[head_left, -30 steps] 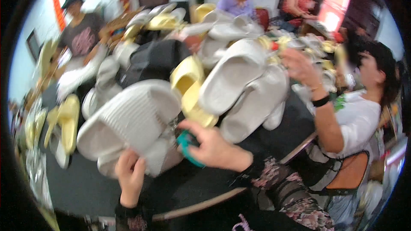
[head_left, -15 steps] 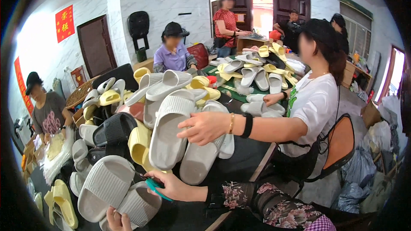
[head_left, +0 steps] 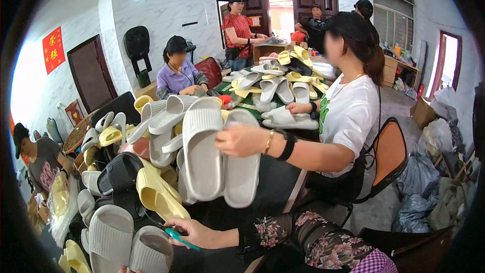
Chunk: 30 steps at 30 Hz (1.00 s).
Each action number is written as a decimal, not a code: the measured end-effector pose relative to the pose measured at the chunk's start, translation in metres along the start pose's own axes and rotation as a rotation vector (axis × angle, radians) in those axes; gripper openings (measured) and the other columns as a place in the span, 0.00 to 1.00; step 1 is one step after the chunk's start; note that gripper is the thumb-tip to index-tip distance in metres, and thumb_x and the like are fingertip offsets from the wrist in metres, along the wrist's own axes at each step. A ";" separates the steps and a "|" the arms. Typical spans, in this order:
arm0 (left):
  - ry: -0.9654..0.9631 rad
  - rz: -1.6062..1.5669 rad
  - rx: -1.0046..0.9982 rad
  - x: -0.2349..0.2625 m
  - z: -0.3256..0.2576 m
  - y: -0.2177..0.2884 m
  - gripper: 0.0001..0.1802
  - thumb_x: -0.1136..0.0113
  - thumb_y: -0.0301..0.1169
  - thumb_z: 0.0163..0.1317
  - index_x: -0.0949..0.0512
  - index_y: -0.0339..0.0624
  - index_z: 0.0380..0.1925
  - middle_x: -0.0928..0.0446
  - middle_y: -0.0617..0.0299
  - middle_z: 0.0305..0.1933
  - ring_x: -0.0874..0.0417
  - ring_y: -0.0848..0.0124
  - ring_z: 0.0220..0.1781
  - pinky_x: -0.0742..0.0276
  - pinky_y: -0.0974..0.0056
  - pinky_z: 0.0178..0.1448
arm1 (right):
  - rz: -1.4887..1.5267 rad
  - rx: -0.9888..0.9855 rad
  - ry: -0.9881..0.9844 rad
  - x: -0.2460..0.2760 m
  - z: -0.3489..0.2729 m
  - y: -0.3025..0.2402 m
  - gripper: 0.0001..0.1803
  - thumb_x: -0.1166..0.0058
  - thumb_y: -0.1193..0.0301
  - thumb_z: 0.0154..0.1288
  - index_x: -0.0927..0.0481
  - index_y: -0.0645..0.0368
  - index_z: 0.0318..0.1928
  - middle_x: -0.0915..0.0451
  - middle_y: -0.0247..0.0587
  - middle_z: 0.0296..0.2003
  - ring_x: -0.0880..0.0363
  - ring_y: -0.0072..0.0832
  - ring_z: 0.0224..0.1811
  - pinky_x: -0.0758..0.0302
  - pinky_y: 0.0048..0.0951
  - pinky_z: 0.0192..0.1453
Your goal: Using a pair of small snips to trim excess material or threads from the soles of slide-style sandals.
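Observation:
My right hand [head_left: 194,231], in a flowered sleeve, reaches left over the dark table and grips small teal-handled snips [head_left: 177,236]. The snips' tip is at a pair of grey ribbed slippers [head_left: 113,237] near the lower edge. Only a sliver of my left hand [head_left: 123,269] shows under that pair, holding it from below. A yellow slipper [head_left: 156,197] lies just above my right hand. A co-worker in a white shirt holds up another grey pair [head_left: 204,156] with one hand [head_left: 242,140].
The table [head_left: 275,182] is heaped with grey, yellow and black slippers [head_left: 118,174]. Several other people work along the left and far sides. An orange-backed chair [head_left: 386,156] and grey bags [head_left: 419,177] are on the right.
The view has lifted from the pile toward the room. The grey pair in my left hand has dropped to the lower left. The co-worker's arm now holds a grey pair across the middle.

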State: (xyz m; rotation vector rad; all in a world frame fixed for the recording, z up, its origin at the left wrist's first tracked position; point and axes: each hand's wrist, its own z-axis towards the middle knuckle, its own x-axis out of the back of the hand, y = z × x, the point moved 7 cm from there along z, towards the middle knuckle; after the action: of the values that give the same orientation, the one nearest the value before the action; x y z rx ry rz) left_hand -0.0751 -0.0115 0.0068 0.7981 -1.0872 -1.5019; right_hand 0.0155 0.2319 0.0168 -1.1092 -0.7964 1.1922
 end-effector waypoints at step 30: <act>-0.001 -0.370 0.018 -0.041 0.017 0.067 0.19 0.49 0.22 0.59 0.32 0.33 0.52 0.27 0.51 0.46 0.25 0.63 0.46 0.29 0.64 0.50 | 0.338 -0.549 -0.247 -0.029 -0.010 0.082 0.10 0.47 0.65 0.60 0.26 0.57 0.38 0.29 0.31 0.22 0.33 0.18 0.17 0.36 0.20 0.14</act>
State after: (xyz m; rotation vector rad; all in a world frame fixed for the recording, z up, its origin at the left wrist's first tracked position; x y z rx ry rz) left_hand -0.0575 0.0310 0.0727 1.0534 -0.9908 -1.8002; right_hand -0.0064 0.2009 -0.0620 -1.6118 -1.2062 1.4558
